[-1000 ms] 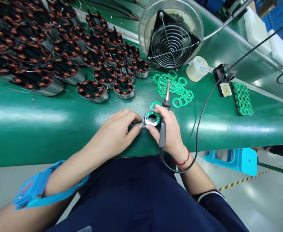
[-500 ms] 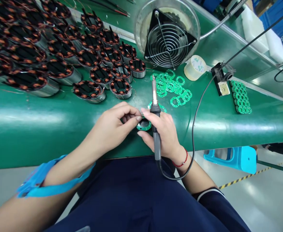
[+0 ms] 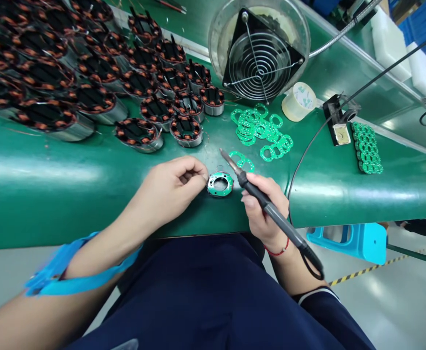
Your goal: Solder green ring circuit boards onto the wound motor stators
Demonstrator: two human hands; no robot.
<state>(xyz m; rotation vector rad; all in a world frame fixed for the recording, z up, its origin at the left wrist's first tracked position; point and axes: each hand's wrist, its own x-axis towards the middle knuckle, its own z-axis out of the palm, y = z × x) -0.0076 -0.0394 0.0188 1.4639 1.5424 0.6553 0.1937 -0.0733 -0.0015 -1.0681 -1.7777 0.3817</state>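
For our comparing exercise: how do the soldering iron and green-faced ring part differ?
The soldering iron is long and slim; the ring part is squat with a wide hole. The soldering iron slants, gripped in the right hand; the ring part sits on the table beside the left hand.

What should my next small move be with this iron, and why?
Probably lower the soldering iron toward the ring board: your right hand grips the iron with its tip off the board, while your left hand is pinched at the board's left edge.
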